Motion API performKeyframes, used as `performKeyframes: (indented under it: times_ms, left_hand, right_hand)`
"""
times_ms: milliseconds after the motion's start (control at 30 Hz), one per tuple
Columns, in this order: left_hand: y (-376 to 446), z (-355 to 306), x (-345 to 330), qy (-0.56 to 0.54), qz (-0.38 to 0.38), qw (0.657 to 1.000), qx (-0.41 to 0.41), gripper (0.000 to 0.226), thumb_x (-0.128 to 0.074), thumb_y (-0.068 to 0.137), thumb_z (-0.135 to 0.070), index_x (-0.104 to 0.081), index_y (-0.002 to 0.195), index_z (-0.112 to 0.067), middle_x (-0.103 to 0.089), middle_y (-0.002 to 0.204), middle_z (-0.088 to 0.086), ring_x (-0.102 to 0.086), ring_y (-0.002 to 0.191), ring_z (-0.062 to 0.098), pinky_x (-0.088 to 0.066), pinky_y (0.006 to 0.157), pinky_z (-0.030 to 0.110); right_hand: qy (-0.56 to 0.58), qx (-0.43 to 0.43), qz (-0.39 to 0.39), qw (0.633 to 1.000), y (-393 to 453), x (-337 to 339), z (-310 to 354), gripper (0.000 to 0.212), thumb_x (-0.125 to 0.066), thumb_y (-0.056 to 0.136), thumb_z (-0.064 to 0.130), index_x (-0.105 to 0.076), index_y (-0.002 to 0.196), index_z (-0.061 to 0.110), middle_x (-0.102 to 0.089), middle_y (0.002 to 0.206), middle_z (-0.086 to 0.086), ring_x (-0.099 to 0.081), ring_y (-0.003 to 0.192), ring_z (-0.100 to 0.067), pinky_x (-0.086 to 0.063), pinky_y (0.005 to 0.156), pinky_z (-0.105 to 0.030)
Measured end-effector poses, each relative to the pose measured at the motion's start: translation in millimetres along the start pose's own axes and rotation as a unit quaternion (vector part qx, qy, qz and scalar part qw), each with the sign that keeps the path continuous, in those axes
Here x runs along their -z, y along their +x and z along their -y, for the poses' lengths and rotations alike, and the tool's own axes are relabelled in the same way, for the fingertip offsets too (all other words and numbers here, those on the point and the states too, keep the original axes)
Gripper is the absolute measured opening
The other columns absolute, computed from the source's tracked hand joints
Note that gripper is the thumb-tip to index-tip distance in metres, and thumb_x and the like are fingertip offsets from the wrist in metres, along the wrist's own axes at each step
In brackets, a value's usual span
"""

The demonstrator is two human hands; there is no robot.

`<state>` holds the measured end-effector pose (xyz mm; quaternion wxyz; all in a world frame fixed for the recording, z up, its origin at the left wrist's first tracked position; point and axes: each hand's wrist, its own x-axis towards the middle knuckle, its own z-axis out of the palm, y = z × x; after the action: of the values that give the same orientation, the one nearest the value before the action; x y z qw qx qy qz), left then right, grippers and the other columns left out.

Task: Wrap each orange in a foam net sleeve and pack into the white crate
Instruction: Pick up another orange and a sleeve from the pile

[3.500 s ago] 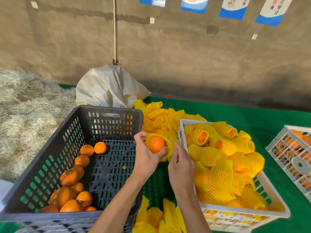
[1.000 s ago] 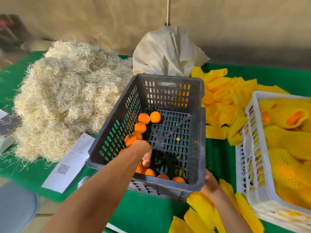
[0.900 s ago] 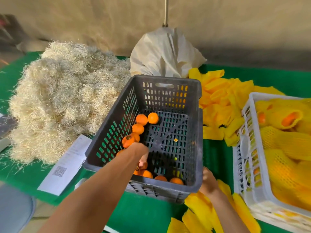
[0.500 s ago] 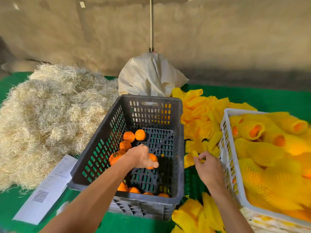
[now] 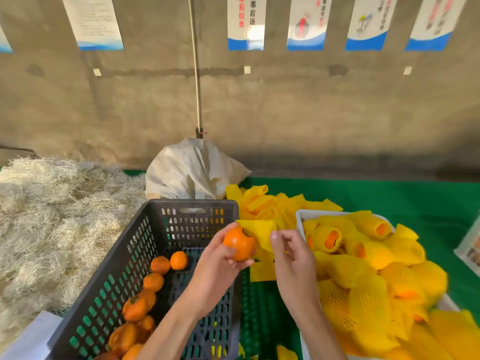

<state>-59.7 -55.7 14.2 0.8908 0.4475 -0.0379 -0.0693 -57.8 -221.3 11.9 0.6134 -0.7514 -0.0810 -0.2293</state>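
My left hand [image 5: 217, 267] grips a bare orange [image 5: 239, 242] above the right rim of the dark crate [image 5: 145, 237]. Just right of it, my right hand [image 5: 292, 258] pinches a flat yellow foam net sleeve [image 5: 259, 232], whose open end touches the orange. Several loose oranges [image 5: 153, 281] lie along the left side of the dark crate. The white crate [image 5: 300, 216] at the right is heaped with oranges wrapped in yellow sleeves [image 5: 363, 255].
A pile of spare yellow sleeves [image 5: 267, 201] lies behind the two crates on the green table [image 5: 415, 198]. A white sack [image 5: 192, 170] stands at the back. A mound of pale straw [image 5: 57, 216] fills the left. Another white crate [image 5: 470, 245] shows at the right edge.
My left hand lifted an orange out of the dark crate and brought it to the right. My right hand picked up a sleeve and raised it to the orange.
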Motion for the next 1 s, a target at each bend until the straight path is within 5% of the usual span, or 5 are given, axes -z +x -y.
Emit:
performKeyframes:
  times_ms: [233, 467, 700, 800, 1000]
  left_hand:
    - [-3, 7, -14, -0.066, 0.013, 0.996, 0.060, 0.059, -0.063, 0.081, -0.021, -0.051, 0.137, -0.006, -0.062, 0.115, 0.022, -0.063, 0.088, 0.031, -0.044, 0.076, 0.037]
    - [1, 8, -19, 0.048, 0.005, 0.996, 0.080, 0.059, -0.078, 0.085, -0.035, -0.056, 0.132, -0.007, -0.064, 0.101, 0.018, -0.062, 0.077, 0.027, -0.047, 0.059, 0.031]
    - [9, 13, -19, 0.053, 0.019, 0.997, 0.043, 0.055, -0.078, 0.089, -0.017, -0.058, 0.136, 0.003, -0.065, 0.135, 0.021, -0.065, 0.123, 0.035, -0.054, 0.105, 0.046]
    - [4, 24, -24, 0.088, 0.037, 0.995, 0.019, 0.047, -0.068, 0.099, -0.034, -0.065, 0.136, -0.006, -0.063, 0.142, 0.013, -0.056, 0.136, 0.030, -0.039, 0.118, 0.051]
    - [2, 31, -42, 0.083, 0.060, 0.994, 0.046, 0.092, -0.082, 0.071, -0.067, -0.058, 0.143, -0.014, -0.060, 0.145, 0.011, -0.052, 0.138, 0.032, -0.036, 0.120, 0.049]
  right_hand:
    - [0.132, -0.095, 0.067, 0.984, 2, 10, -6, 0.011, -0.073, 0.091, 0.028, -0.064, 0.096, 0.024, -0.071, 0.095, 0.000, -0.068, 0.097, -0.023, -0.056, 0.089, -0.044]
    - [0.073, -0.141, 0.137, 0.978, 8, 18, -13, 0.021, -0.068, 0.078, 0.028, -0.065, 0.099, 0.034, -0.074, 0.094, 0.005, -0.069, 0.088, -0.015, -0.058, 0.075, -0.032]
    - [-0.215, -0.048, 0.002, 0.975, 21, 14, -26, 0.011, -0.059, 0.098, 0.032, -0.054, 0.101, 0.022, -0.059, 0.092, 0.004, -0.057, 0.079, -0.019, -0.048, 0.065, -0.037]
    - [-0.295, 0.005, -0.033, 0.955, 24, 12, -23, 0.025, -0.069, 0.093, 0.025, -0.045, 0.100, 0.020, -0.050, 0.101, 0.002, -0.054, 0.083, -0.022, -0.041, 0.063, -0.030]
    - [-0.284, 0.050, 0.012, 0.957, 14, 7, -19, 0.043, -0.085, 0.070, 0.018, -0.056, 0.102, 0.018, -0.064, 0.098, 0.000, -0.062, 0.086, -0.028, -0.045, 0.059, -0.032]
